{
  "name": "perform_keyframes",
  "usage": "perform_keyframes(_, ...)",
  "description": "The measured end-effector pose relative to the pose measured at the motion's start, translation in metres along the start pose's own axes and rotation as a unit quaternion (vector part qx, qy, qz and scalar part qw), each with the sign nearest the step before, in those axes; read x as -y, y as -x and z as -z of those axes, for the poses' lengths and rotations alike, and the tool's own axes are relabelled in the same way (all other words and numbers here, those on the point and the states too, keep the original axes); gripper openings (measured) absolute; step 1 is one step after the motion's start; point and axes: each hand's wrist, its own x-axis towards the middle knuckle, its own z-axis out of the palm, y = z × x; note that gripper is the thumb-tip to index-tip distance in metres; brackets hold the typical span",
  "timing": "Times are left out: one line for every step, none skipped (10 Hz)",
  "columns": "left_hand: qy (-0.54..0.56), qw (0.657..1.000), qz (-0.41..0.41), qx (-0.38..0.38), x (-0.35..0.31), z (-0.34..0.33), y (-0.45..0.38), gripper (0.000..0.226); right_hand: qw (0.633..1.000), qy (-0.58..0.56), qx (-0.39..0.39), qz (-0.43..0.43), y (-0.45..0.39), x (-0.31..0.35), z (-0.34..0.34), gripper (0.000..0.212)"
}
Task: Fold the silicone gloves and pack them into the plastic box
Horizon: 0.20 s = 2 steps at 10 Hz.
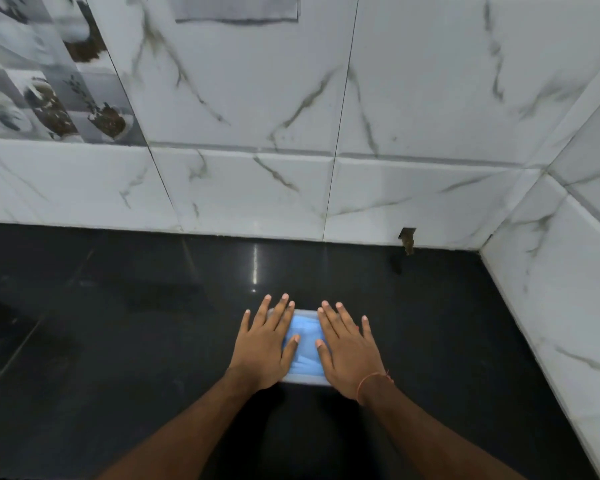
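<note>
The left hand (264,344) lies flat, fingers straight, pressing the left side of the plastic box (305,378) on the black desk (118,341). The blue silicone gloves (305,341) sit folded inside, probably soft, light and springy. The right hand (347,348) presses likewise; neither grip clenches. The box looks light; hold it by its side walls.

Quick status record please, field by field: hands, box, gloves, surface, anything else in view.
left hand: flat, fingers straight, pressing on the box's left side
right hand: flat, fingers straight, pressing on the box's right side
plastic box: translucent, on the counter between the hands; whether a lid is on it cannot be told
gloves: blue, inside the box
counter: glossy black
wall: white marbled tiles
wrist thread: orange, on right wrist
</note>
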Motion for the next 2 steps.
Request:
perform_keyframes(0.008,1.0,0.001,-0.018,0.0,-0.0011,-0.0009,0.078,1.0,-0.007,0.01,-0.013,-0.0004,0.0005,0.0021,0.072)
perform_keyframes(0.016,0.998,0.001,-0.06,-0.0009,0.0011,0.0021,0.078,1.0,-0.02,0.018,-0.01,0.0021,0.0032,0.0085,0.076)
